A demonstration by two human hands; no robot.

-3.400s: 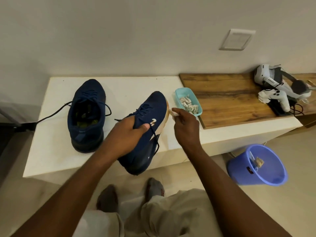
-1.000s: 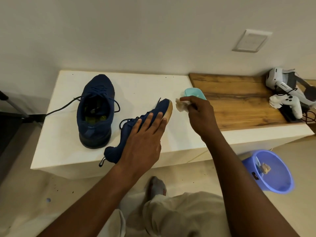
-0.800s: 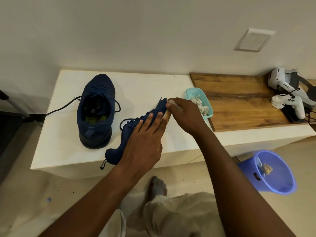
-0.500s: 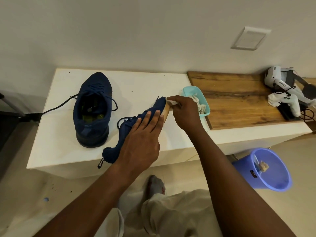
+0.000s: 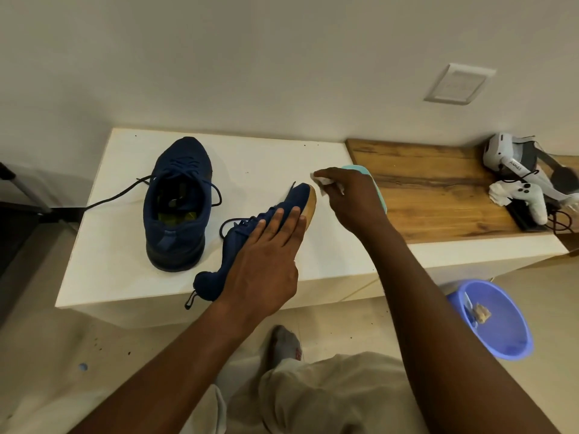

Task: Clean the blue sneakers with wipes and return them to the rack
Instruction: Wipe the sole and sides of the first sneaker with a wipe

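Two navy blue sneakers are on the white bench (image 5: 257, 164). One sneaker (image 5: 178, 202) stands upright at the left, its opening towards me. The other sneaker (image 5: 250, 236) lies on its side near the front edge, tan sole facing right. My left hand (image 5: 266, 264) presses flat on it with straight fingers. My right hand (image 5: 351, 198) pinches a crumpled white wipe (image 5: 322, 180) just beyond the sneaker's toe, a little off the sole.
A teal tray (image 5: 372, 186) sits mostly hidden behind my right hand, at the edge of a wooden board (image 5: 438, 189). A white headset and controllers (image 5: 526, 180) lie at the board's far right. A blue bucket (image 5: 492, 321) with a used wipe stands on the floor.
My right hand with the wipe has lifted off the sneaker's toe sole and moved slightly right and away. My left hand stays pressed on the sneaker.
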